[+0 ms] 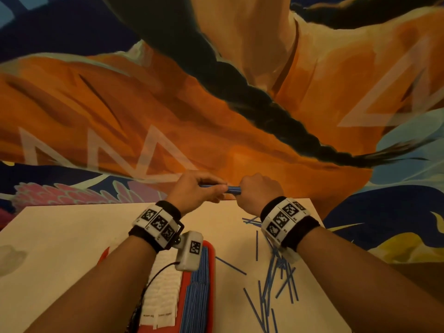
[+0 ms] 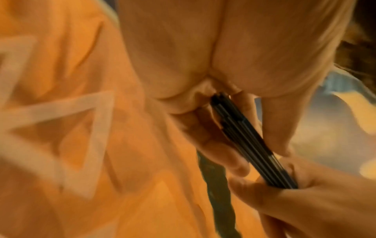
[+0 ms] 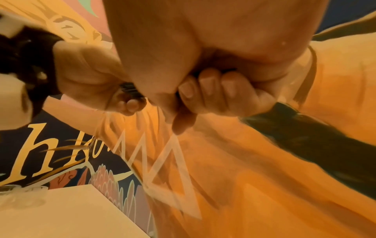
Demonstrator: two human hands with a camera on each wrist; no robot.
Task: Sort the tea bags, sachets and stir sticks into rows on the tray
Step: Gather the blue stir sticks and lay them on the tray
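Observation:
Both hands are raised above the table's far edge and share a bundle of blue stir sticks [image 1: 232, 189]. My left hand [image 1: 211, 188] pinches one end of the bundle [image 2: 247, 138]; my right hand [image 1: 249, 191] is fisted round the other end [image 3: 130, 89]. The red tray [image 1: 209, 280] lies near the front, under my left forearm. It carries a row of blue stir sticks [image 1: 195, 301] and a row of white sachets [image 1: 164, 296]. Loose blue stir sticks [image 1: 276, 284] lie scattered on the table to the tray's right. No tea bags are visible.
The pale table [image 1: 72, 248] ends just beyond my hands. Behind it rises a wall mural [image 1: 216, 92] in orange and dark blue. A faint stain [image 1: 12, 257] marks the table's left edge. My forearms hide part of the tray.

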